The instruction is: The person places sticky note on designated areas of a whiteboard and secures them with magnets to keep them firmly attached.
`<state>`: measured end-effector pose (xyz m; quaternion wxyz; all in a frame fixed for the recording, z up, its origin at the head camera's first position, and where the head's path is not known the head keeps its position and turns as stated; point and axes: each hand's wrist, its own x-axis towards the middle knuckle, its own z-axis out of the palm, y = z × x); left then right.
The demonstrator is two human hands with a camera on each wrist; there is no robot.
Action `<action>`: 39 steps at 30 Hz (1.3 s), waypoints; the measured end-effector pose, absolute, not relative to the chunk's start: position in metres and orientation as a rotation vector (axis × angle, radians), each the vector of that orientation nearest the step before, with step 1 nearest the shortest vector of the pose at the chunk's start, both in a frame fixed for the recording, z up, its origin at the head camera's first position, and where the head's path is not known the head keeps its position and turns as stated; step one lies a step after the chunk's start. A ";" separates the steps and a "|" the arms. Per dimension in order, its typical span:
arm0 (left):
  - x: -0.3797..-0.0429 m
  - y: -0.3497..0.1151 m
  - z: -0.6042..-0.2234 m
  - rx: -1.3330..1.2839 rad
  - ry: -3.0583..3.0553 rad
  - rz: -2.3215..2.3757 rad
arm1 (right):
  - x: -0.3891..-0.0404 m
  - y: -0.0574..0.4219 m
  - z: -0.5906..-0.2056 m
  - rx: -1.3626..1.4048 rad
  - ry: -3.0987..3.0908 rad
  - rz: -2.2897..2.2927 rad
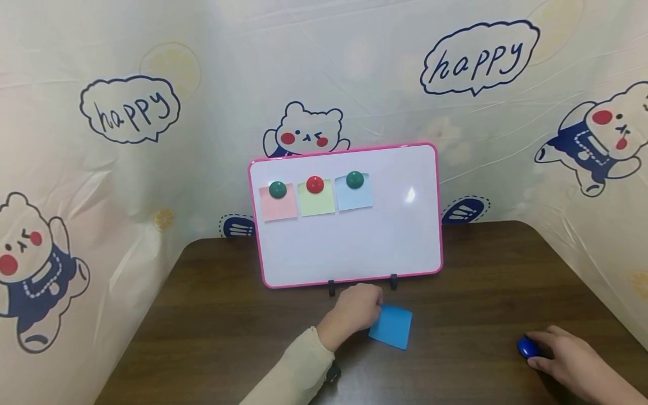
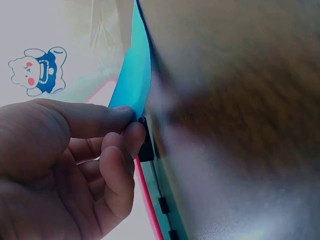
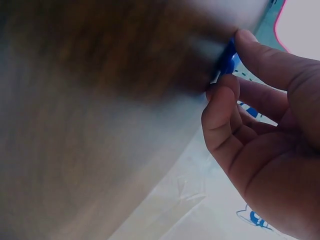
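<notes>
My left hand (image 1: 354, 308) pinches a blue sticky note (image 1: 392, 327) by its edge, just in front of the whiteboard. In the left wrist view the thumb and forefinger clasp the note (image 2: 134, 75), which bends upward from them. Over on the right side of the table, my right hand (image 1: 569, 357) has its thumb and fingers around a round blue magnet (image 1: 529, 347). The right wrist view shows the magnet (image 3: 229, 57) between thumb and fingertips, close to the tabletop.
A pink-framed whiteboard (image 1: 405, 236) leans on black stand feet (image 1: 331, 288) at the back. Pink (image 1: 279, 208), green (image 1: 316, 202) and light blue (image 1: 354, 197) notes hang on it, under a green, a red and a green magnet. A printed curtain surrounds the brown table (image 1: 202, 315).
</notes>
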<state>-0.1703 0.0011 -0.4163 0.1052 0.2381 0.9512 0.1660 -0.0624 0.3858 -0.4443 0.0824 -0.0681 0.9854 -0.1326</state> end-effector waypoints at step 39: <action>-0.180 -0.011 -0.407 0.579 2.812 0.672 | -0.063 0.386 -0.445 -0.103 2.877 -0.534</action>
